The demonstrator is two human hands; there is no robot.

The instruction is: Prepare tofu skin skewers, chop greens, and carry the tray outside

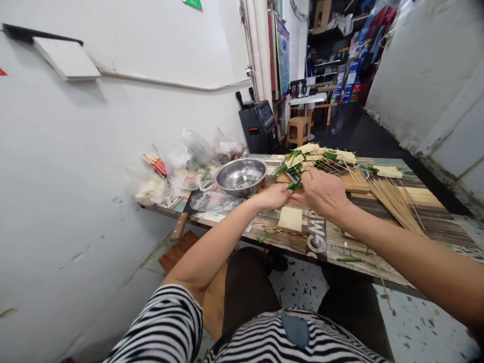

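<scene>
My left hand [277,196] is closed on a small bunch of green chives [294,186], their ends showing past the fingertips. Close by on the right, my right hand [324,192] is curled at the same greens; whatever its fingers grip is hidden. Just below the hands a square pale-yellow tofu sheet [290,219] lies flat on the table. Beyond them is a heap of skewered tofu-sheet rolls [307,160] with greens sticking out, partly over a wooden board [355,184]. One more roll [388,172] lies farther right.
A steel bowl [241,176] stands left of the hands, beside plastic bags [200,151]. The cleaver's wooden handle [179,226] juts over the table's front edge. Bare bamboo skewers [397,204] fan out at right. Green scraps [350,260] lie near the front edge.
</scene>
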